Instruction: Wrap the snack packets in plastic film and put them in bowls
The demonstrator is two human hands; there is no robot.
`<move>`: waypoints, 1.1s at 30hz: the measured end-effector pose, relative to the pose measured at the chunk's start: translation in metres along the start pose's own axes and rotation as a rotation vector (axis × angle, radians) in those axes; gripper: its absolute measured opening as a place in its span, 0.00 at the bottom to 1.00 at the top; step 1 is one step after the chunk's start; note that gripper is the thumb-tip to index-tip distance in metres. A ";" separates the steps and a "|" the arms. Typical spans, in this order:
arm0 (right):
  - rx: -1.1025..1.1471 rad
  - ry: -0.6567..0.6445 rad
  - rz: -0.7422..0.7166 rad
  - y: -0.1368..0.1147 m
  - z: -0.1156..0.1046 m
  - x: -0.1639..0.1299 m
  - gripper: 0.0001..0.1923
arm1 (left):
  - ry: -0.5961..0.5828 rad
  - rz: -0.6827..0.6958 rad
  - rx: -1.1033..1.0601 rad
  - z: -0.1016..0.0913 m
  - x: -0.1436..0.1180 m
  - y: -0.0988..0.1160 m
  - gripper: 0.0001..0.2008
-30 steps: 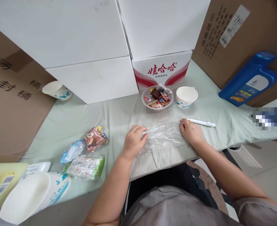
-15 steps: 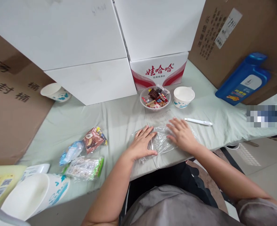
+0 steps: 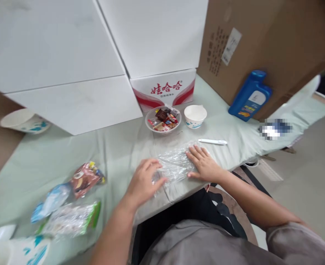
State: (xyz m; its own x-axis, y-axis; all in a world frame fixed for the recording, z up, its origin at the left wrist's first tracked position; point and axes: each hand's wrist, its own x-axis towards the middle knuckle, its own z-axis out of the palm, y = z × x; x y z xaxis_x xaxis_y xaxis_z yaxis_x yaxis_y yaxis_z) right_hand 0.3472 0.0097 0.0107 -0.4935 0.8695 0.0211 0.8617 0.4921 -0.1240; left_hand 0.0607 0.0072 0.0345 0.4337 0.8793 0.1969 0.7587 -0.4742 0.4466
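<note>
A crinkled clear plastic bag (image 3: 172, 163) lies flat on the cloth-covered table in front of me. My right hand (image 3: 203, 163) rests on its right end, palm down with the fingers spread. At the bag's left end is my left hand (image 3: 146, 180), thumb and fingers apart and curved at the edge of the plastic. Just beyond the bag stands a clear bowl (image 3: 148, 127) of small wrapped snacks, with a white paper cup (image 3: 195, 117) beside it. A white pen-shaped tool (image 3: 212, 141) lies past my right fingertips.
Snack packets lie at left: a brown one (image 3: 85, 179), a blue one (image 3: 52, 200) and a green-edged one (image 3: 71, 219). Paper cups stand at the near left (image 3: 27, 252) and far left (image 3: 24, 120). White boxes (image 3: 76, 103), a cardboard box (image 3: 251, 44) and a blue bottle (image 3: 249, 97) line the back.
My left hand has lifted and drawn back to the bag's left edge. My right hand stays on the plastic. The view has swung to the right.
</note>
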 end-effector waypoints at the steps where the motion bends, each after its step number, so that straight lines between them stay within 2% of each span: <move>1: 0.019 -0.024 -0.032 0.001 0.000 -0.008 0.50 | -0.065 0.068 -0.017 0.003 -0.008 0.005 0.18; 3: 0.054 -0.038 -0.081 0.005 0.000 -0.027 0.52 | -0.083 0.107 0.007 0.010 -0.028 0.009 0.15; 6: 0.114 0.002 -0.123 0.013 -0.001 -0.054 0.47 | -0.002 0.144 -0.008 0.016 -0.056 -0.001 0.08; 9: 0.172 0.064 -0.148 0.019 -0.003 -0.070 0.30 | 0.068 0.192 -0.028 0.013 -0.075 -0.012 0.09; 12: 0.259 0.137 -0.177 0.019 -0.007 -0.073 0.13 | 0.097 0.179 -0.050 0.008 -0.082 -0.016 0.08; 15: 0.404 0.169 -0.174 0.017 -0.012 -0.064 0.12 | 0.131 0.051 -0.049 0.002 -0.078 -0.016 0.07; 19: 0.504 0.188 0.014 0.018 -0.017 -0.042 0.13 | 0.142 -0.209 0.041 -0.002 -0.058 -0.020 0.10; 22: 0.446 0.192 0.170 0.019 -0.017 -0.023 0.12 | 0.145 -0.346 0.096 -0.003 -0.037 -0.023 0.14; 26: 0.299 0.113 0.292 0.018 -0.009 -0.008 0.13 | 0.144 -0.511 0.145 0.001 -0.021 -0.021 0.14; 29: 0.229 0.093 0.334 0.017 -0.003 -0.007 0.13 | 0.125 -0.600 0.109 0.006 -0.021 -0.021 0.15; 33: 0.215 0.121 0.369 0.018 0.001 -0.007 0.13 | 0.147 -0.608 0.024 0.011 -0.029 -0.025 0.17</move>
State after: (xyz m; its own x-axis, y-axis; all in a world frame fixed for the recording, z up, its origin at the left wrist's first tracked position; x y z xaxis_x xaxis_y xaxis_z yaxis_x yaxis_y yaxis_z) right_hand 0.3665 0.0122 0.0075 -0.1293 0.9903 0.0512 0.9271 0.1391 -0.3480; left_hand 0.0346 -0.0067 0.0079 -0.1492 0.9883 0.0327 0.8602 0.1134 0.4972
